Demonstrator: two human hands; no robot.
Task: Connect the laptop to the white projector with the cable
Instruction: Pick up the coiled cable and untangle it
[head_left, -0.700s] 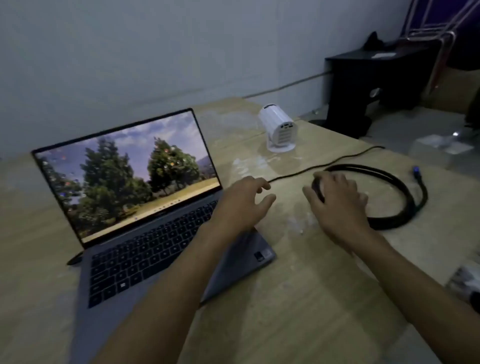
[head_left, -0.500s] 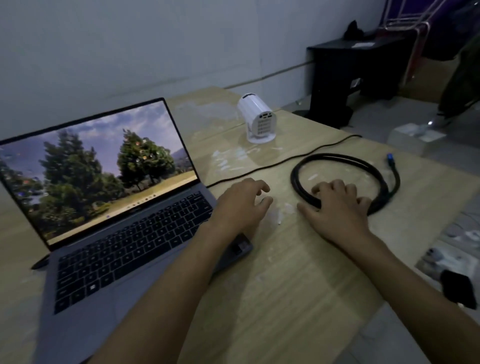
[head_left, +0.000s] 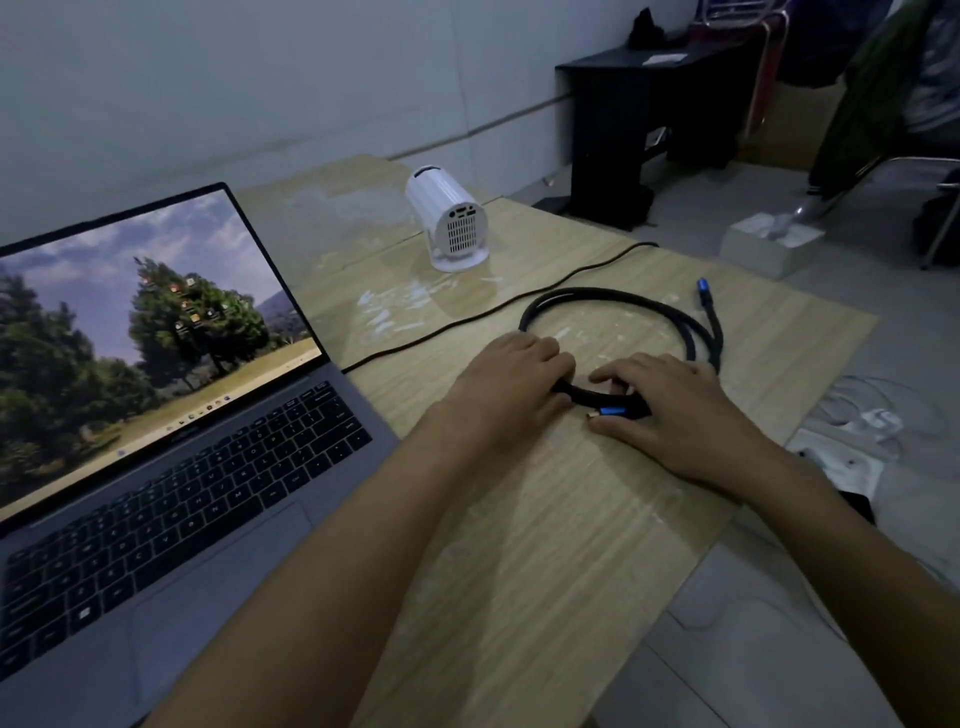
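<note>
An open grey laptop (head_left: 171, 452) with a lit tree wallpaper sits at the left of the wooden table (head_left: 545, 545). The white projector (head_left: 451, 224) stands at the back, its ports and grille facing me. A coiled black cable (head_left: 623, 304) lies to the right, one blue-tipped plug (head_left: 703, 289) at the far side. My left hand (head_left: 506, 387) grips the near part of the coil. My right hand (head_left: 680, 410) pinches the other blue plug (head_left: 613, 412) between thumb and fingers.
A thin black cord (head_left: 519, 301) crosses the table from the laptop's right side past the projector. A black stand (head_left: 623, 130) and a white box (head_left: 769, 249) are on the floor behind. White cables and adapters (head_left: 862, 426) lie off the table's right edge.
My left hand left the laptop's corner and moved right onto the cable coil. My right hand shifted onto the near blue plug. The view turned to the right.
</note>
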